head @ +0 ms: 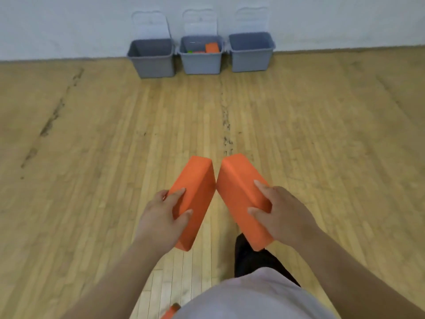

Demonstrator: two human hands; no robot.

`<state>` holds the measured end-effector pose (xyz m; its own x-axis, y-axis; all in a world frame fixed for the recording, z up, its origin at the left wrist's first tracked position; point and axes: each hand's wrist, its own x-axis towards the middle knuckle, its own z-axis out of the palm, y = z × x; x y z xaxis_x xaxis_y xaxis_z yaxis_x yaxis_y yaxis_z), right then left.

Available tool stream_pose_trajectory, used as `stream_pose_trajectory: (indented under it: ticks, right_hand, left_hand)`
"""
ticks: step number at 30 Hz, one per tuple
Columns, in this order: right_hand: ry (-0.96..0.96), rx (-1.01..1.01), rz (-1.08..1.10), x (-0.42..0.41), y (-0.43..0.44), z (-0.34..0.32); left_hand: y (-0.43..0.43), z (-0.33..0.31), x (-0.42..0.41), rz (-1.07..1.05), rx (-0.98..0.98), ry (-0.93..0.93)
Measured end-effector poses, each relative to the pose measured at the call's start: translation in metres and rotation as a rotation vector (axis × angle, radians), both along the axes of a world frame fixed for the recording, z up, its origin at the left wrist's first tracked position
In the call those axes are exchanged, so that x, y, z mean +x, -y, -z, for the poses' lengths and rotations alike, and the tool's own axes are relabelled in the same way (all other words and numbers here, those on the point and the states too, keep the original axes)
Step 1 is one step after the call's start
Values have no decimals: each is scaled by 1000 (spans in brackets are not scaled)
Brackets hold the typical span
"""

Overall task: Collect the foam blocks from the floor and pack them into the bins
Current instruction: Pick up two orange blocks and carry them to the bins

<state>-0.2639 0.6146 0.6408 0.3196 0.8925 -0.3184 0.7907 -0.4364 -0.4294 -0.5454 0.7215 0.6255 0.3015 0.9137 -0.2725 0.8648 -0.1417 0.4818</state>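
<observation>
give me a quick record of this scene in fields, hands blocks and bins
left hand: grips the left orange block
right hand: grips the right orange block
blocks: held side by side over the wood floor
bins: left bin, middle bin, right bin in a row at the wall
middle bin contents: packed orange block, something green beside it
outer bins: no blocks visible inside
</observation>
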Motion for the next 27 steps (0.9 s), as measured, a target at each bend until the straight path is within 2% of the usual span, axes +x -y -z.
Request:
stream_pose_trajectory:
  ticks: [8,15,19,27]
  right_hand:
    - [-17,2,-93,72,-189,16]
    - [-15,45,-114,137,-357,-9]
    - [-36,55,-131,147,-437,-22]
    - [8,50,-70,128,-610,-6]
  left_hand:
    - [-138,7,55,-150,22,-6]
    - [-284,-22,119,-235,86,43]
    - [-354,-27,126,-267,103,75]
    - [-546,5,108,-252,98,146]
